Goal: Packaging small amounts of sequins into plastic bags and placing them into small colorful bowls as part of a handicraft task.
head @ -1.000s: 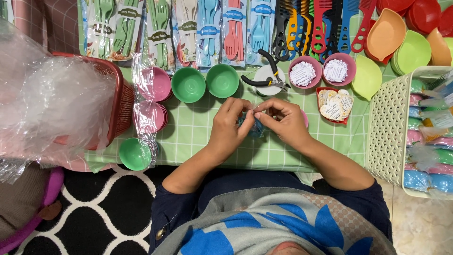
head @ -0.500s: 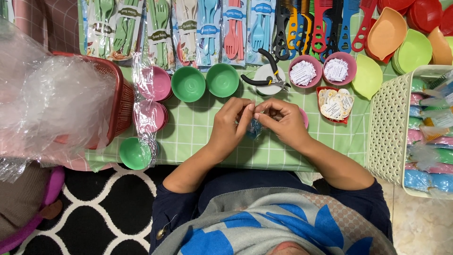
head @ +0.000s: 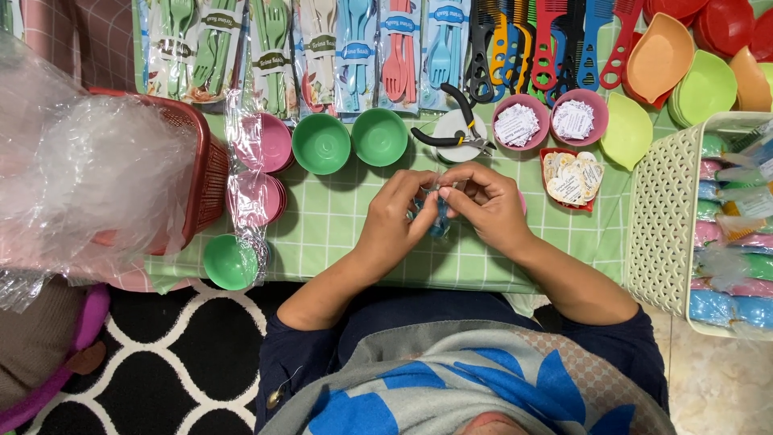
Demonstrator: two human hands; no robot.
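My left hand [head: 396,216] and my right hand [head: 483,205] meet over the green checked cloth [head: 338,225], fingertips pinched together on a small blue item wrapped in clear film [head: 437,216]. Most of the item is hidden by my fingers. Just beyond my hands lie black-handled pliers [head: 451,133] on a white round lid, and two green bowls [head: 350,142] stand to their left.
A red basket stuffed with clear plastic film [head: 97,177] fills the left. Pink bowls with paper tags [head: 546,121], a red dish of labels [head: 570,179], packed cutlery and combs line the back. A white lattice basket [head: 664,217] of wrapped coloured items stands right.
My fingers have shifted slightly on the small blue item; both hands stay in the same place.
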